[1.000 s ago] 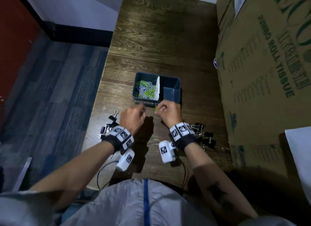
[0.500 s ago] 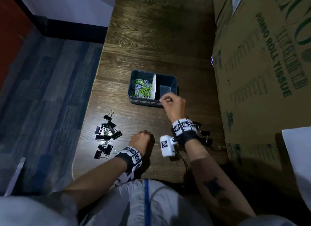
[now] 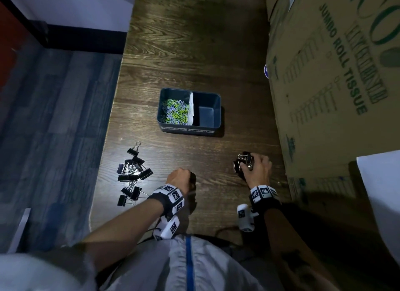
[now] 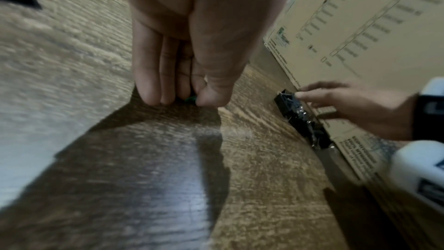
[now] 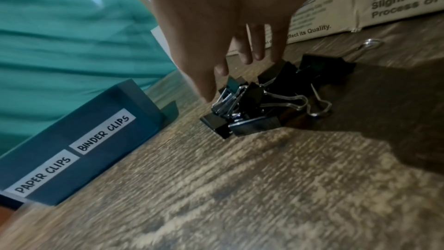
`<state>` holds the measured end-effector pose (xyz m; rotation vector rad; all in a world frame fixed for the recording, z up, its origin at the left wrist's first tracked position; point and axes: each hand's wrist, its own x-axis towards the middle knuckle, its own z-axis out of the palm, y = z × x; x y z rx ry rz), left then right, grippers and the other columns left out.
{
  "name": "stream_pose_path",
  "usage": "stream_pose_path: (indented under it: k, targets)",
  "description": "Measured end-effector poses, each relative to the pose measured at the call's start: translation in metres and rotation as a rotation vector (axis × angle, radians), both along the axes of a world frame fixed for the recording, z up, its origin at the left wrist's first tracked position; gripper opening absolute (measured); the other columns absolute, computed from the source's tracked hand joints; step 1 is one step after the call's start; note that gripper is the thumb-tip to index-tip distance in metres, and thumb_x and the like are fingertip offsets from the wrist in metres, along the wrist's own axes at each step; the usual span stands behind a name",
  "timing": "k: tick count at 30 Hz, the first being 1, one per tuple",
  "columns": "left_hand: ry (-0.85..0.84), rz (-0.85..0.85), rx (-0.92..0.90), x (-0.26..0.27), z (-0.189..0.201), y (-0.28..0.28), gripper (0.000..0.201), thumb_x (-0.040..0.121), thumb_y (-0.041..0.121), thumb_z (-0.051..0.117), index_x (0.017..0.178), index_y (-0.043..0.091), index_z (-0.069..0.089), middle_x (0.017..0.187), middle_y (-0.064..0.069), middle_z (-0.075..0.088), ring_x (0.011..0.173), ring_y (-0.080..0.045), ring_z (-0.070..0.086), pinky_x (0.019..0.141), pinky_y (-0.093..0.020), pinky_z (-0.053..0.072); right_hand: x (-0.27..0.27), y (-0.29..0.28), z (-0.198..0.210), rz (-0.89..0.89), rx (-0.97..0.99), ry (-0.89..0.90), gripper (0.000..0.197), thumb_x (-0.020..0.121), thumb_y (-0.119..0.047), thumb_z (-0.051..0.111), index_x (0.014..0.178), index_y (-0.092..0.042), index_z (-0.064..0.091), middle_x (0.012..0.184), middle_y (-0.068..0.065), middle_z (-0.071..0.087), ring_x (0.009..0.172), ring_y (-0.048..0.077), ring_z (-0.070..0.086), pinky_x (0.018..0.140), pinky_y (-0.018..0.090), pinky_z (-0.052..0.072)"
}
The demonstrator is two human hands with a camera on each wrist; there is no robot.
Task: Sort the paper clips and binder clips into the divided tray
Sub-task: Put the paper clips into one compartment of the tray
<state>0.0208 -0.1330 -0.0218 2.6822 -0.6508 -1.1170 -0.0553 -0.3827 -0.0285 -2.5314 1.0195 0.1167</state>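
The dark blue divided tray (image 3: pixel 213 128) stands mid-table, labelled PAPER CLIPS and BINDER CLIPS (image 5: pixel 72 151). Coloured paper clips (image 3: pixel 174 112) fill its left compartment; the right compartment (image 3: pixel 206 115) is bare. Several black binder clips (image 3: pixel 132 173) lie at the table's left. A second pile of binder clips (image 5: pixel 254 105) lies at the right, next to the box. My right hand (image 5: pixel 240 71) reaches onto this pile, thumb and straight fingers touching its top. Near the front edge, my left hand (image 4: pixel 182 100) is pressed fingertips-down on the table, pinching a small green paper clip (image 4: pixel 191 99).
A large cardboard box (image 3: pixel 324 85) walls the table's right side, close behind the right pile. The table's left edge (image 3: pixel 101 152) drops to a blue-grey floor. A white sheet (image 3: pixel 381 193) lies at the right. One loose silver clip handle (image 5: pixel 370 43) lies by the box.
Both hands left the tray's front. The left hand drew back toward the near edge. The right hand moved from over the tray down to the right pile of binder clips.
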Motion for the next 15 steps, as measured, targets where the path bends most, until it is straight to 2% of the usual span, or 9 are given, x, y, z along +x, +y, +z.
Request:
stream_pose_path:
  k: [3, 5, 9, 13, 15]
  targets:
    - [-0.084, 0.008, -0.071, 0.009, 0.015, 0.006, 0.018, 0.080, 0.036, 0.067, 0.086, 0.019, 0.068, 0.089, -0.010, 0.070, 0.081, -0.030, 0.065, 0.067, -0.030, 0.050, 0.004, 0.005, -0.005, 0.004, 0.077, 0.165, 0.074, 0.084, -0.055, 0.068, 0.146, -0.027, 0.040, 0.153, 0.017, 0.032, 0.138, 0.039, 0.029, 0.108, 0.055, 0.030]
    - [-0.208, 0.076, -0.139, 0.029, 0.031, 0.007, 0.021, 0.079, 0.037, 0.066, 0.084, 0.016, 0.064, 0.086, -0.009, 0.068, 0.079, -0.030, 0.064, 0.067, -0.033, 0.052, 0.008, 0.011, -0.006, 0.012, 0.134, 0.217, 0.084, 0.082, -0.059, 0.068, 0.152, -0.031, 0.029, 0.157, 0.015, 0.025, 0.143, 0.038, 0.023, 0.111, 0.057, 0.026]
    - [-0.412, 0.228, -0.300, 0.089, 0.069, 0.005, 0.011, 0.085, 0.031, 0.064, 0.079, 0.024, 0.059, 0.070, 0.004, 0.061, 0.064, -0.015, 0.061, 0.053, -0.026, 0.045, 0.012, 0.036, -0.006, 0.044, 0.119, 0.208, 0.086, 0.083, -0.045, 0.074, 0.153, -0.033, 0.025, 0.154, 0.014, 0.027, 0.142, 0.035, 0.024, 0.113, 0.056, 0.026]
    - [-0.505, 0.387, -0.362, 0.136, 0.092, -0.002, 0.004, 0.088, 0.025, 0.064, 0.087, 0.022, 0.064, 0.078, 0.005, 0.064, 0.070, -0.017, 0.058, 0.062, -0.029, 0.045, 0.015, 0.068, -0.005, 0.142, 0.123, 0.212, 0.077, 0.087, -0.040, 0.071, 0.151, -0.031, 0.028, 0.154, 0.013, 0.026, 0.142, 0.033, 0.023, 0.114, 0.052, 0.026]
    - [-0.485, 0.420, -0.396, 0.145, 0.091, 0.000, 0.005, 0.089, 0.025, 0.063, 0.091, 0.022, 0.066, 0.083, 0.002, 0.068, 0.073, -0.020, 0.062, 0.065, -0.033, 0.052, 0.018, 0.079, -0.003, 0.190, 0.144, 0.189, 0.074, 0.086, -0.039, 0.071, 0.149, -0.032, 0.033, 0.152, 0.011, 0.030, 0.140, 0.032, 0.026, 0.114, 0.051, 0.028]
